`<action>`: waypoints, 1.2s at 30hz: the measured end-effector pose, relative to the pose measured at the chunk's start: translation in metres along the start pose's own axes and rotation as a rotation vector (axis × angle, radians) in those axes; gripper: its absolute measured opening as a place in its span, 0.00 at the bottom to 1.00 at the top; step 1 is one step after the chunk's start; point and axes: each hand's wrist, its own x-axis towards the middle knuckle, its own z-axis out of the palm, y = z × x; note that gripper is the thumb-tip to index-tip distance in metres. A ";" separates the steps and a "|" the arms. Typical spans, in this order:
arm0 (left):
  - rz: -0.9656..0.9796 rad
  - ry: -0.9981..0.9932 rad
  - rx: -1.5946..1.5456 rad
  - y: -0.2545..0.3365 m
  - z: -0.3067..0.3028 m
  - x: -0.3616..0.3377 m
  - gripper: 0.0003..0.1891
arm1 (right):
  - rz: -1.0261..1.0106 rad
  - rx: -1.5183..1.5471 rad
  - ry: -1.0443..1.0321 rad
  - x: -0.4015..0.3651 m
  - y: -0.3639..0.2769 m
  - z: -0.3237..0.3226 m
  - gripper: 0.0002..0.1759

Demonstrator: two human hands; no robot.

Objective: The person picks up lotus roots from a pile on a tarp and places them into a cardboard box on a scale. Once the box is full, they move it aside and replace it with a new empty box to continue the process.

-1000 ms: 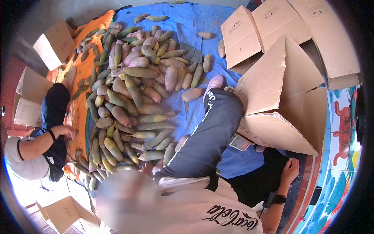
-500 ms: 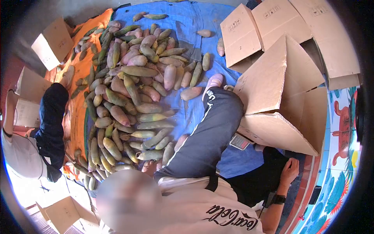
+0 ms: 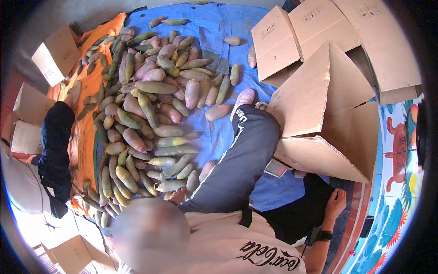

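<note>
A big heap of long green and pinkish vegetables [image 3: 155, 86], which look like radishes, covers the blue tarp [image 3: 214, 141]. Beside the lower edge of the heap, my left hand [image 3: 177, 195] shows only in part, close to a greenish radish [image 3: 171, 185]. Its fingers are mostly hidden behind the blurred area and my leg, so their grip cannot be made out. My right hand [image 3: 336, 202], with a black watch on the wrist, rests by my bent black-trousered knee [image 3: 315, 194]. Its fingers are curled in, and nothing shows in them.
An open cardboard box [image 3: 303, 102] stands right of my outstretched leg [image 3: 235, 160], beside a small keypad device [image 3: 276, 167]. Further cardboard boxes [image 3: 276, 43] stand behind it. At left, another person [image 3: 54, 150] is on an orange tarp [image 3: 84, 132] near more boxes.
The whole view has shifted slightly, so the scene sits a little further left. My left hand has moved slightly rightward along the radishes; my right hand stays by the knee.
</note>
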 end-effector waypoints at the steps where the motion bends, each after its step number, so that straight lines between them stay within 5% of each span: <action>1: 0.002 0.002 0.000 0.013 -0.018 -0.018 0.30 | -0.002 -0.017 -0.007 -0.001 0.002 0.001 0.05; 6: -0.166 -0.029 -0.248 0.027 -0.043 -0.037 0.27 | -0.008 0.001 0.016 0.000 -0.002 -0.002 0.04; 11: -0.005 -0.016 -0.008 -0.020 0.034 0.027 0.26 | -0.026 0.029 0.017 0.001 -0.005 -0.004 0.05; 13: -0.213 0.093 -0.284 -0.016 0.051 0.037 0.28 | -0.021 0.034 0.026 0.001 -0.004 -0.003 0.04; 18: -0.265 0.075 -0.302 -0.004 0.027 0.024 0.30 | -0.005 0.023 0.004 -0.001 -0.004 -0.005 0.04; 21: -0.218 -0.073 -0.183 0.006 -0.013 -0.001 0.30 | -0.015 0.015 0.009 -0.001 -0.004 -0.007 0.04; 24: 0.214 -0.100 0.119 -0.001 -0.022 -0.011 0.32 | -0.017 0.026 -0.015 -0.001 -0.004 -0.008 0.04; 25: 0.214 -0.098 0.121 0.000 -0.021 -0.009 0.32 | -0.025 0.030 -0.004 -0.001 -0.003 -0.006 0.04; 30: -0.272 0.053 -0.281 -0.006 0.050 0.049 0.34 | -0.040 0.024 0.016 -0.001 -0.001 -0.006 0.03; 36: -0.124 0.049 -0.171 -0.007 0.024 0.026 0.28 | -0.029 0.037 0.023 -0.002 -0.006 -0.008 0.04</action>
